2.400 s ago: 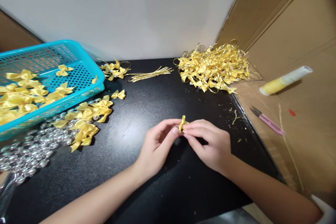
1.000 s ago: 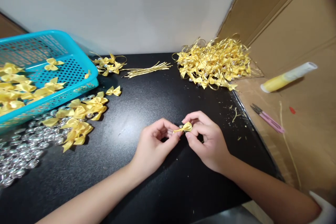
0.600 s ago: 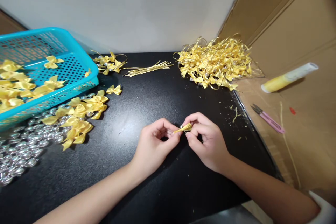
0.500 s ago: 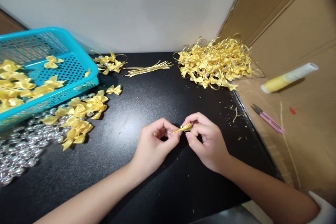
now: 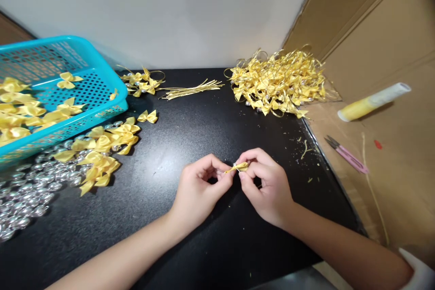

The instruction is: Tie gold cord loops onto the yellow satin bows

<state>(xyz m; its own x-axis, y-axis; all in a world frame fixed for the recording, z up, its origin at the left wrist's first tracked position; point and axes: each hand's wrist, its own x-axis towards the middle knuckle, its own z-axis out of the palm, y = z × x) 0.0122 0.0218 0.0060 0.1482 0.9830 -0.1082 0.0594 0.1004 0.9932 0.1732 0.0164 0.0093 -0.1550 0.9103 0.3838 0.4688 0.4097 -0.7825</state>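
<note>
Head view, left hand and right hand pinching yellow bow, partly hidden, turquoise basket cropped

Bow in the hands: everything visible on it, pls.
The bow is yellow, of shiny, satin-looking ribbon. It is turned roughly side-on, with a loop toward the right hand and a narrower part toward the left hand. A small silvery bead shows near its middle; whether it is fastened there is unclear. Fingertips of both hands hold the bow above the black table, hiding parts of it.
</note>
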